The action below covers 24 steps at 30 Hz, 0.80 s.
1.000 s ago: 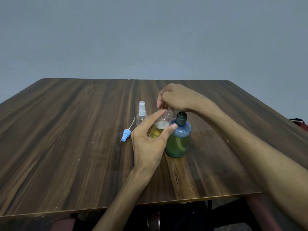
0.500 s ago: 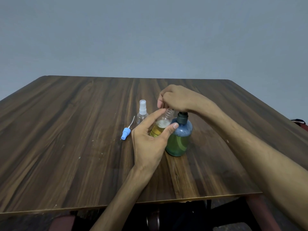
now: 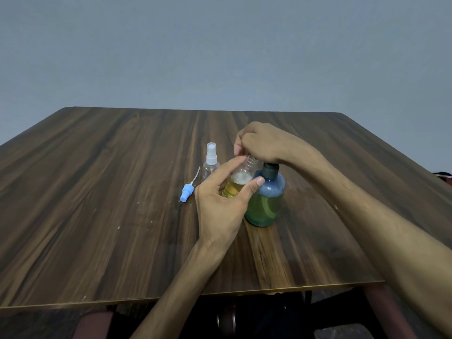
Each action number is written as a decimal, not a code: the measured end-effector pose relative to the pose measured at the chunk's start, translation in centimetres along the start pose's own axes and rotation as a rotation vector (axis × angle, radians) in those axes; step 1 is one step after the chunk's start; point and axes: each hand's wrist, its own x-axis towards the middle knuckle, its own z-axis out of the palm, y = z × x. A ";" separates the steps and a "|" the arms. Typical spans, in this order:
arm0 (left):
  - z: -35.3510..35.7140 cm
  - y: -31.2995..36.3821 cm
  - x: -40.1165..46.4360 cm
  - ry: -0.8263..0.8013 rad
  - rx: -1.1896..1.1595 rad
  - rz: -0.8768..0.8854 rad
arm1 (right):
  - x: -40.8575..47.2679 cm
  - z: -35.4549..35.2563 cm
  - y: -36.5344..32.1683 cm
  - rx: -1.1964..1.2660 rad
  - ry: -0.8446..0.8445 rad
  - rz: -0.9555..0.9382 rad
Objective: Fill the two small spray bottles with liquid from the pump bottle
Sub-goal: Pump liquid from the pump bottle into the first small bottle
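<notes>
Pump bottle [image 3: 265, 204] head hidden under clenched right hand [image 3: 264, 144]; left hand [image 3: 220, 209] grips half-filled spray bottle [image 3: 238, 184].

Open bottle [image 3: 241, 181] stands between capped bottle [image 3: 210, 165] and pump bottle [image 3: 266, 199].

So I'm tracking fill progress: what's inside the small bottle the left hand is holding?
The small open bottle in the left hand holds yellow liquid topped with white foam, with the neck unfilled. Fingers cover its lower part, so the bottom is hidden.
</notes>
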 end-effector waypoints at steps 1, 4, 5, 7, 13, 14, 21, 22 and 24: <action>-0.1 0.0 0.0 0.001 0.002 0.001 | 0.0 -0.1 0.0 0.009 0.015 -0.006; 0.0 0.0 0.0 0.002 0.019 0.013 | 0.1 -0.2 0.0 0.024 0.031 -0.007; 0.1 0.1 0.0 0.006 0.018 0.010 | 0.2 -0.1 0.0 0.009 0.009 0.003; 0.0 0.2 0.0 0.009 0.016 0.010 | 0.1 -0.1 -0.1 -0.025 -0.016 0.009; 0.2 0.4 0.1 0.014 0.005 -0.003 | 0.2 0.0 0.0 0.004 0.005 -0.010; 0.2 0.4 0.0 0.011 0.004 -0.007 | 0.1 0.2 0.0 -0.012 -0.007 -0.008; 0.2 0.1 0.1 0.015 0.021 -0.002 | 0.3 -0.1 0.1 0.000 -0.003 -0.010; 0.1 0.1 0.0 0.015 0.023 -0.005 | 0.3 0.0 0.0 -0.019 -0.019 -0.001; 0.0 0.0 0.0 0.013 0.026 0.001 | 0.2 -0.2 0.0 -0.023 -0.020 0.001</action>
